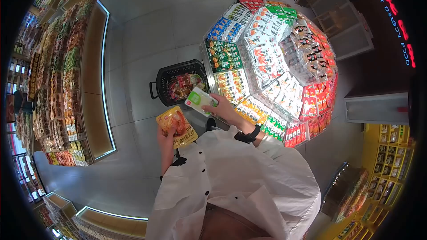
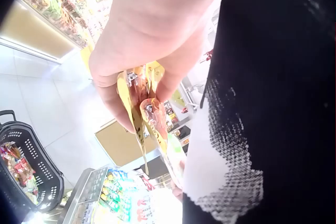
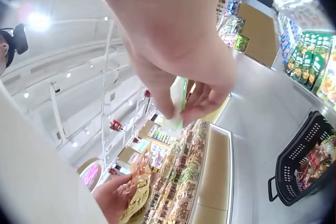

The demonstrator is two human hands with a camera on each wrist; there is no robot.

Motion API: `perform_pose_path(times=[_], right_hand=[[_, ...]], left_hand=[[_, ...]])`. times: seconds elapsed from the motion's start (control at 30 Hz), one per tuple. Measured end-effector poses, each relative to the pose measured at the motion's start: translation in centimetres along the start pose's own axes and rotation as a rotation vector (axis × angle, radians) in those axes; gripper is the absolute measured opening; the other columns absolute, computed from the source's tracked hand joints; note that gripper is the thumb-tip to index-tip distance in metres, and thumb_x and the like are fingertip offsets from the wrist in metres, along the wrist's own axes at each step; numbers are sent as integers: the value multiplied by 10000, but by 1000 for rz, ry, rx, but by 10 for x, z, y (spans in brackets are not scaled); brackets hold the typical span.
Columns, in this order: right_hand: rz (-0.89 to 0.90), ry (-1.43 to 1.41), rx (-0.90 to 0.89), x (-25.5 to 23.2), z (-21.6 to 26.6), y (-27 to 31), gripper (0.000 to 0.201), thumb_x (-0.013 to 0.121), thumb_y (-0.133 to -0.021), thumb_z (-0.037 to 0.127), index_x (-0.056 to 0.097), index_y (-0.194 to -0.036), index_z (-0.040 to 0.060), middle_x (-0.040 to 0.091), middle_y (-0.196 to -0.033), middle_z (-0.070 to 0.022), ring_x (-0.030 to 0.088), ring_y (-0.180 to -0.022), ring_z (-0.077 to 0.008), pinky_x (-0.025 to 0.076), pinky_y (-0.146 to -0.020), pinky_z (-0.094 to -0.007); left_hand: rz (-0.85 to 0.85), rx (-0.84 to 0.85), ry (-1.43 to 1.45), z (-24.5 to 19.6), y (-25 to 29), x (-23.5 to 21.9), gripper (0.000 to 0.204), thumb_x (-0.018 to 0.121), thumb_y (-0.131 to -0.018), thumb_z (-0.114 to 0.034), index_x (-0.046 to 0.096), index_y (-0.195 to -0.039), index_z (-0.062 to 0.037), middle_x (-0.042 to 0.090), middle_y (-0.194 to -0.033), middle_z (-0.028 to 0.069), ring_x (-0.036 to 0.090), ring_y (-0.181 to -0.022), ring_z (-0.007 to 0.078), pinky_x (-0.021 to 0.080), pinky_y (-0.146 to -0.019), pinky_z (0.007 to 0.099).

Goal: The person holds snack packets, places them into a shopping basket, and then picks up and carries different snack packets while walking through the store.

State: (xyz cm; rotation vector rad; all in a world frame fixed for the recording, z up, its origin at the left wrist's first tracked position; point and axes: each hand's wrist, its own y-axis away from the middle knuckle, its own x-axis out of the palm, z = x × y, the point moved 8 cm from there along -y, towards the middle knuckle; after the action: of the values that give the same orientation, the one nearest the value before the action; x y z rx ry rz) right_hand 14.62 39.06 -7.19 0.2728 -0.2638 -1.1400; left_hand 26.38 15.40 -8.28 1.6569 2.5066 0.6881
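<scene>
In the head view the left hand [image 1: 166,138] grips a yellow snack pack [image 1: 176,126] with a reddish food picture; the left wrist view shows yellow packaging [image 2: 137,98] pinched between thumb and fingers, seen edge-on. The right hand [image 1: 223,108] pinches a green and white pack [image 1: 199,101] just beyond and to the right of the yellow one. From the right wrist, that hand [image 3: 184,71] holds the thin pack [image 3: 179,100] by its edge, with the left hand [image 3: 114,195] and its yellow pack [image 3: 137,192] below.
A black basket [image 1: 166,69] holding several colourful packs stands on the floor beside a lit, many-sided display [image 1: 245,64] of snack packets. Long shelves of packaged goods [image 1: 62,80] run along the left. Yellow shelving [image 1: 386,160] stands at the lower right.
</scene>
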Motion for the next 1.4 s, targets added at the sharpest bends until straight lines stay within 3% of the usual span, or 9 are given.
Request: perform_pose_path(times=[0.03, 0.1, 0.3, 0.57, 0.7, 0.87, 1.0, 1.27, 1.4], right_hand=[[12, 253, 22, 7, 4, -7, 260, 677, -906, 176, 621, -1126, 49, 672, -980, -29, 620, -862, -100, 496, -669, -264], [-69, 118, -25, 14, 11, -23, 235, 693, -896, 162, 659, -1073, 10, 685, -980, -34, 612, -891, -87, 477, -690, -249], [-395, -869, -100, 35, -2, -73, 260, 610, -955, 158, 575, -1190, 53, 671, -1033, -33, 637, -960, -116, 515, -815, -264], [-608, -673, -76, 123, 30, -111, 289, 612, -946, 195, 534, -1181, 46, 644, -1034, -38, 652, -887, -144, 561, -625, -285], [-617, -492, -187, 146, 53, -104, 372, 665, -897, 101, 520, -1235, 44, 631, -1066, -27, 617, -869, -100, 541, -683, -266], [-764, -179, -106, 149, 44, -76, 167, 709, -882, 163, 682, -968, 22, 660, -831, 9, 591, -741, -49, 477, -625, -232], [-881, -733, -204, 146, 22, -49, 208, 589, -980, 235, 635, -1012, 35, 664, -882, 5, 611, -767, -45, 486, -683, -214], [-990, -697, -417, 128, 23, -21, 429, 612, -943, 82, 434, -1325, 2, 600, -1184, -63, 603, -1040, -119, 504, -889, -276], [-1104, -735, -471, 118, 43, -7, 393, 609, -930, 36, 478, -1299, 3, 635, -1146, -50, 619, -1007, -103, 509, -882, -269]], left_hand=[[-16, -28, 9, -8, -8, -4, 421, 659, -911, -99, 485, -1286, -16, 621, -1161, 86, 620, -997, 147, 514, -842, 289], [-15, -54, 14, -25, -28, -15, 426, 652, -916, -105, 481, -1297, -19, 617, -1172, 88, 619, -1003, 147, 518, -843, 289], [78, -60, 11, -67, -100, -72, 433, 636, -925, -113, 477, -1317, -20, 614, -1175, 77, 616, -1000, 142, 532, -812, 284], [264, -75, -170, -113, -206, -151, 426, 632, -921, -101, 491, -1313, -9, 623, -1171, 70, 624, -976, 127, 530, -812, 277], [350, -79, -159, -140, -237, -147, 404, 632, -922, -101, 504, -1293, -7, 632, -1159, 67, 628, -965, 126, 526, -826, 284], [531, -74, -219, -134, -266, -129, 416, 628, -926, -125, 497, -1307, -22, 634, -1160, 71, 641, -984, 142, 540, -819, 288], [632, -113, -232, -148, -250, -100, 381, 640, -918, -78, 512, -1268, 0, 639, -1152, 69, 619, -985, 130, 494, -852, 272], [727, -122, -218, -131, -232, -89, 362, 637, -913, -57, 517, -1250, 2, 642, -1142, 70, 618, -1002, 139, 488, -877, 285], [670, -167, -244, -128, -227, -90, 369, 640, -911, -62, 517, -1253, 1, 642, -1140, 72, 621, -998, 143, 490, -875, 287]])
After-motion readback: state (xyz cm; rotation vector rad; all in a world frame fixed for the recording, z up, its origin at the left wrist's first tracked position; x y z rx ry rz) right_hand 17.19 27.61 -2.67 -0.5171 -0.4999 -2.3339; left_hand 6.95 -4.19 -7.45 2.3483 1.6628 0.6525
